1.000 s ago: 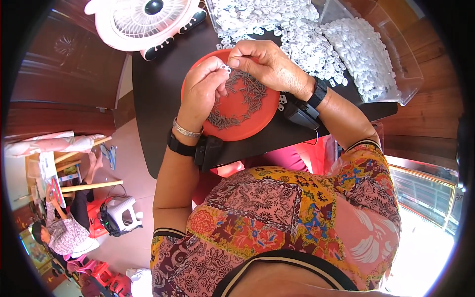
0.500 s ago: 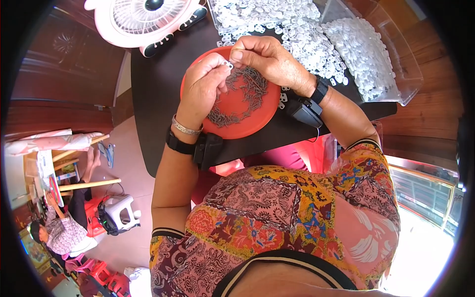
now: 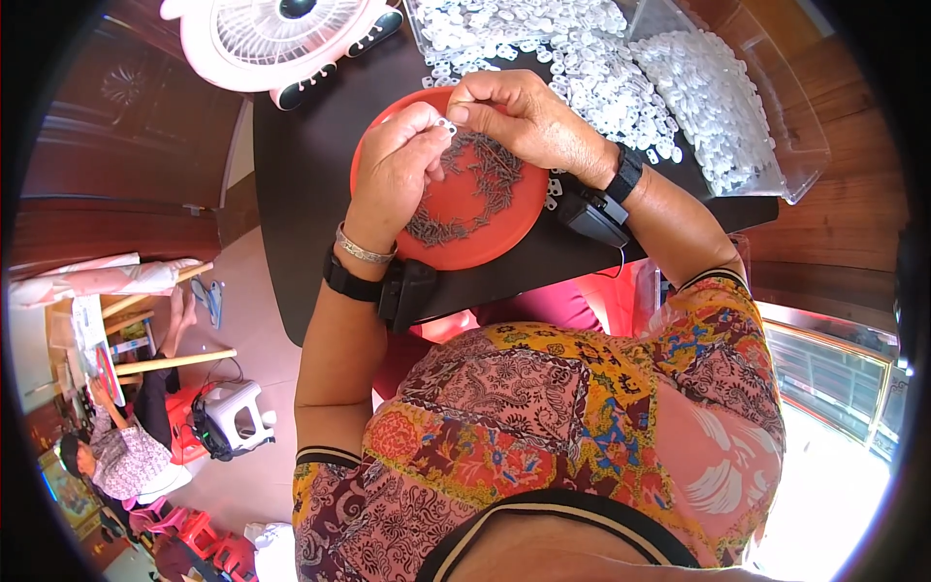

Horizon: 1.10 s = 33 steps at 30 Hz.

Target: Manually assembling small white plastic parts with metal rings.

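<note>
One small white piece [image 3: 446, 126] is pinched between the thumb and forefinger of the left hand [image 3: 394, 173], over the 12 o'clock part of a red plate [image 3: 509, 233]. From 2 o'clock the right hand [image 3: 533, 121] is brought just beside it, thumb and forefinger pressed together; whether anything is gripped there cannot be told. Little has been changed over the last second: the same pinch is kept and only the view is slightly shifted, so the piece is apparently still being handled. Grey screws [image 3: 499, 175] are spread in a ring in the plate on the dark desk [image 3: 301, 194]. Loose white pieces [image 3: 611, 107] are heaped farther out at 2 o'clock, beside a filled clear tray [image 3: 790, 199]; a pale pink fan [image 3: 291, 39] is placed toward 10 o'clock.
</note>
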Each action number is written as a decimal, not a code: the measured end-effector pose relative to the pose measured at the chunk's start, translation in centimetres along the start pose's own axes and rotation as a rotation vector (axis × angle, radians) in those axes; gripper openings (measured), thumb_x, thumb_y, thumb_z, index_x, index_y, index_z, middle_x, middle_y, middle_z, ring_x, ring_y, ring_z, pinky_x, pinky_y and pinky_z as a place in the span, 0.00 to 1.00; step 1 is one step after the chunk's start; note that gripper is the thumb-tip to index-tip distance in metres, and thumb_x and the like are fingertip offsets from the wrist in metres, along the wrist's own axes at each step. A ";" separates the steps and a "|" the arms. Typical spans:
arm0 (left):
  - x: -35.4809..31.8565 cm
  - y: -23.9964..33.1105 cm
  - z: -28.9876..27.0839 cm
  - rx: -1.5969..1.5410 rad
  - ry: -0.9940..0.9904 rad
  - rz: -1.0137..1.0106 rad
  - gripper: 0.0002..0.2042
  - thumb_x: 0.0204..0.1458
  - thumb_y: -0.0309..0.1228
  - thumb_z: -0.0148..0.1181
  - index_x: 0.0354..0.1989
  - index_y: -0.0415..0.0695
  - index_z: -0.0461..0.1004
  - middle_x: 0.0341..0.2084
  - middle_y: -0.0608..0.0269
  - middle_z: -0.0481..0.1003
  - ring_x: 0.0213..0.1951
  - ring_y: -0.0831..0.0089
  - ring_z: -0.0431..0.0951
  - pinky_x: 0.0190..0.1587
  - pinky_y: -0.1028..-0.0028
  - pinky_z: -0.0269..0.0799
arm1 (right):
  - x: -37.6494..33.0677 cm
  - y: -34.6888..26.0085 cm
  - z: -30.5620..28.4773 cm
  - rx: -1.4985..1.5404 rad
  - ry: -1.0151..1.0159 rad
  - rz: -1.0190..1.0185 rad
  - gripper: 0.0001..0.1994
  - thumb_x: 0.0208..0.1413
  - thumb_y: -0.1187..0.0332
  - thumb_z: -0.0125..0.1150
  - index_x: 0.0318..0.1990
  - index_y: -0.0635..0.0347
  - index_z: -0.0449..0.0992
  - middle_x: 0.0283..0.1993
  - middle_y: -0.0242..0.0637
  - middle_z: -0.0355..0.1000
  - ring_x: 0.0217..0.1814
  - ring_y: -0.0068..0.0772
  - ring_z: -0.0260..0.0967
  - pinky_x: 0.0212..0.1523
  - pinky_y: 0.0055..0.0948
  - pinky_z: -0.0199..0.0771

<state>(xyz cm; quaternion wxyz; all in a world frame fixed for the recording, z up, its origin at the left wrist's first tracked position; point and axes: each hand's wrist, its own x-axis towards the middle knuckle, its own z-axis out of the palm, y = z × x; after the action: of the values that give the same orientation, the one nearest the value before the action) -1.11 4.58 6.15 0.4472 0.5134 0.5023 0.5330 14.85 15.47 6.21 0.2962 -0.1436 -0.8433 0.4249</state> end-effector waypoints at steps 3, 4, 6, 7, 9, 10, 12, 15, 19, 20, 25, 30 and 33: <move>-0.1 -0.2 0.0 -0.012 -0.013 -0.007 0.07 0.54 0.29 0.52 0.27 0.39 0.69 0.17 0.71 0.65 0.20 0.83 0.65 0.23 0.81 0.61 | 0.0 -0.1 0.0 -0.038 0.011 -0.055 0.09 0.59 0.64 0.56 0.31 0.59 0.73 0.22 0.35 0.68 0.24 0.27 0.64 0.29 0.27 0.66; -0.1 0.1 0.2 0.002 -0.003 0.003 0.07 0.54 0.29 0.52 0.27 0.39 0.69 0.17 0.71 0.65 0.20 0.83 0.65 0.23 0.81 0.61 | 0.0 -0.1 0.0 -0.038 0.011 -0.053 0.09 0.59 0.64 0.56 0.31 0.59 0.73 0.22 0.35 0.68 0.24 0.27 0.64 0.29 0.27 0.66; -0.2 0.2 0.2 0.018 0.011 0.014 0.07 0.54 0.29 0.51 0.27 0.39 0.69 0.17 0.71 0.65 0.20 0.83 0.65 0.23 0.81 0.61 | 0.0 -0.1 0.0 0.008 0.002 -0.005 0.09 0.59 0.64 0.56 0.31 0.60 0.73 0.23 0.34 0.69 0.25 0.24 0.64 0.30 0.27 0.66; -0.1 0.2 0.2 0.005 0.013 0.018 0.07 0.54 0.29 0.51 0.27 0.39 0.69 0.17 0.71 0.65 0.20 0.83 0.65 0.23 0.81 0.61 | -0.1 -0.1 -0.1 0.009 0.002 -0.006 0.09 0.59 0.64 0.56 0.31 0.60 0.73 0.23 0.34 0.69 0.25 0.24 0.64 0.30 0.27 0.66; 0.0 -0.1 0.5 -0.009 0.016 0.026 0.07 0.54 0.29 0.51 0.27 0.39 0.69 0.17 0.71 0.65 0.20 0.83 0.65 0.23 0.81 0.61 | -0.4 0.1 -0.3 0.068 0.024 -0.016 0.10 0.60 0.64 0.56 0.31 0.61 0.73 0.23 0.33 0.69 0.26 0.21 0.63 0.30 0.26 0.66; 0.0 -0.2 0.7 0.005 0.031 0.031 0.07 0.54 0.29 0.51 0.27 0.39 0.70 0.17 0.71 0.66 0.20 0.84 0.65 0.24 0.81 0.61 | -0.6 0.2 -0.4 0.067 0.022 -0.018 0.10 0.60 0.64 0.56 0.31 0.61 0.73 0.23 0.33 0.69 0.26 0.21 0.63 0.30 0.26 0.66; 0.0 -0.1 0.8 0.021 0.046 0.032 0.07 0.54 0.29 0.51 0.28 0.39 0.70 0.17 0.71 0.66 0.20 0.84 0.65 0.24 0.81 0.61 | -0.7 0.3 -0.4 0.155 0.061 -0.028 0.10 0.60 0.65 0.56 0.31 0.61 0.73 0.23 0.33 0.69 0.27 0.19 0.63 0.31 0.25 0.66; 0.0 0.0 0.9 0.000 0.041 0.006 0.07 0.54 0.29 0.51 0.28 0.38 0.70 0.17 0.71 0.66 0.20 0.84 0.65 0.24 0.81 0.61 | -0.7 0.2 -0.6 0.060 0.016 0.010 0.09 0.60 0.65 0.56 0.32 0.61 0.73 0.23 0.33 0.69 0.26 0.19 0.63 0.30 0.25 0.66; 0.1 -0.1 0.7 0.010 0.020 0.022 0.07 0.54 0.29 0.51 0.28 0.38 0.70 0.17 0.71 0.66 0.20 0.84 0.65 0.23 0.81 0.61 | -0.6 0.3 -0.6 0.054 0.017 0.009 0.09 0.60 0.65 0.56 0.32 0.61 0.73 0.23 0.32 0.69 0.26 0.18 0.62 0.30 0.25 0.66; 0.1 -0.2 0.7 0.016 0.018 0.020 0.07 0.54 0.29 0.51 0.28 0.38 0.70 0.17 0.71 0.66 0.20 0.84 0.65 0.23 0.81 0.61 | -0.7 0.4 -0.5 0.050 0.020 0.009 0.09 0.60 0.65 0.56 0.32 0.61 0.73 0.22 0.32 0.69 0.25 0.19 0.62 0.29 0.25 0.66; 0.0 0.1 0.8 0.042 0.017 -0.004 0.07 0.54 0.30 0.51 0.28 0.39 0.70 0.17 0.71 0.66 0.20 0.84 0.65 0.23 0.81 0.61 | -0.6 0.1 -0.4 0.077 0.037 0.025 0.09 0.59 0.65 0.56 0.31 0.61 0.73 0.22 0.32 0.68 0.25 0.19 0.61 0.29 0.25 0.66; 0.1 0.1 0.8 0.044 0.012 0.000 0.07 0.54 0.30 0.51 0.28 0.39 0.70 0.17 0.71 0.66 0.20 0.84 0.65 0.23 0.81 0.61 | -0.5 0.3 -0.5 0.035 0.012 0.013 0.09 0.59 0.65 0.56 0.31 0.61 0.73 0.21 0.32 0.67 0.24 0.19 0.61 0.28 0.25 0.65; 0.0 0.1 0.6 0.072 0.009 -0.005 0.07 0.54 0.30 0.52 0.27 0.39 0.70 0.17 0.71 0.66 0.20 0.84 0.65 0.23 0.81 0.60 | -0.5 0.3 -0.3 0.019 0.002 0.002 0.09 0.59 0.65 0.57 0.30 0.61 0.73 0.21 0.31 0.67 0.24 0.18 0.60 0.28 0.25 0.64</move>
<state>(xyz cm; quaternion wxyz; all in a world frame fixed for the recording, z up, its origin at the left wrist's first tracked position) -0.51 4.61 6.26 0.4276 0.5254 0.5245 0.5157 15.41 15.64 5.94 0.2981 -0.1419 -0.8387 0.4331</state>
